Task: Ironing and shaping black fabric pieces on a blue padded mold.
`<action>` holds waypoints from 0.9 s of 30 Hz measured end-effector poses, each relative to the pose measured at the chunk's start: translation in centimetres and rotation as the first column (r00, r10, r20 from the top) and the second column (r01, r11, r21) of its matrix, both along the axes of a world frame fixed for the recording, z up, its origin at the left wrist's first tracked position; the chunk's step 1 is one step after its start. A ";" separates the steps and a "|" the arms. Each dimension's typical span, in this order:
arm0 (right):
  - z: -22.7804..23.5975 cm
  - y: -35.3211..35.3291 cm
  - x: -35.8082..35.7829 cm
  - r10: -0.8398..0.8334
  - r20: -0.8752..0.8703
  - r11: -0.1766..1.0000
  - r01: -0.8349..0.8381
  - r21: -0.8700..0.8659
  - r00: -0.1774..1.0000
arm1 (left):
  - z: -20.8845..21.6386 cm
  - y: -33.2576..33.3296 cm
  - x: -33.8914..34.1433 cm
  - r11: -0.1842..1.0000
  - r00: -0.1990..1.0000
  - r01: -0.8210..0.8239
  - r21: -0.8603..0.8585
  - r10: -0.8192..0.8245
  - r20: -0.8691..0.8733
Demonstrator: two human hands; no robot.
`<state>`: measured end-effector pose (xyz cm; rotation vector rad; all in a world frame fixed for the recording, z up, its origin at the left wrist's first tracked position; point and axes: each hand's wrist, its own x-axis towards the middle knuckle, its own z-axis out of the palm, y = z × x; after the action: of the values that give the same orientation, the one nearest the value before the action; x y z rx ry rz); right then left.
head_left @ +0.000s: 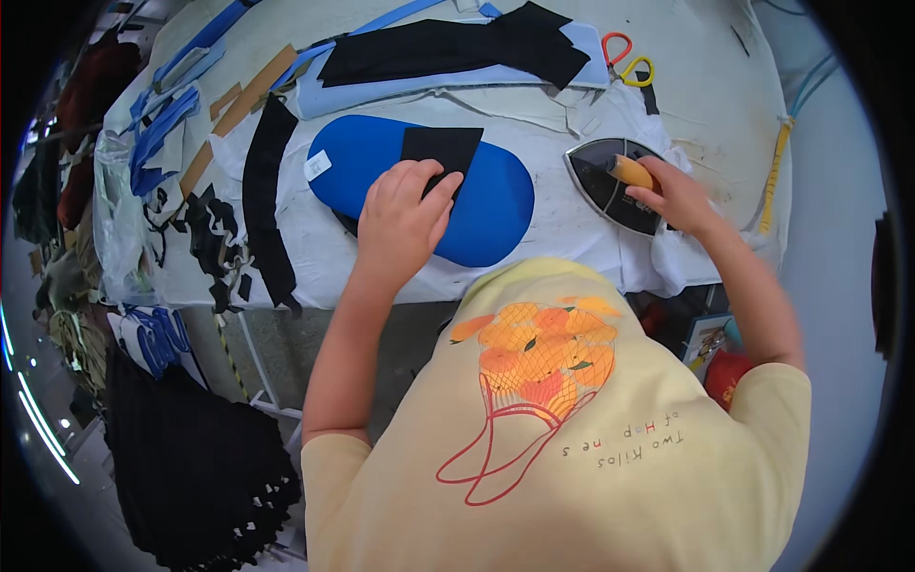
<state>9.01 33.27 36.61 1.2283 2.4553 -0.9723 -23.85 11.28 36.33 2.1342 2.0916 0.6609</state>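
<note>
A blue oval fabric piece (500, 205) with a small white label at its left end lies flat on the table. On top of it rests a four-sided black fabric piece (453, 145). My left hand (402, 212) is on this black piece, its bent fingers and thumb pinching the lower left part, which they cover. To the right, my right hand (675, 194) is wrapped round the orange-brown handle of a clothes iron (605, 191). The iron's dark body sits on the white cloth, apart from the blue oval.
Black fabric pieces (429, 52) lie on light-blue material at the back. Scissors (627, 62) with red and yellow handles are behind the iron. A long black strip (265, 191) and several dark scraps lie at left. A yellow tape measure (775, 181) hangs at the right edge.
</note>
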 end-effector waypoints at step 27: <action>7.3 -2.5 -17.1 0.521 -0.068 0.840 -0.498 0.215 0.851 | -0.5 -6.8 -2.0 0.937 0.933 -0.350 0.010 0.347 0.099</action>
<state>-8.11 30.76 43.95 0.4963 2.8038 -0.6881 -25.89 4.49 35.86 1.7137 2.4431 0.8099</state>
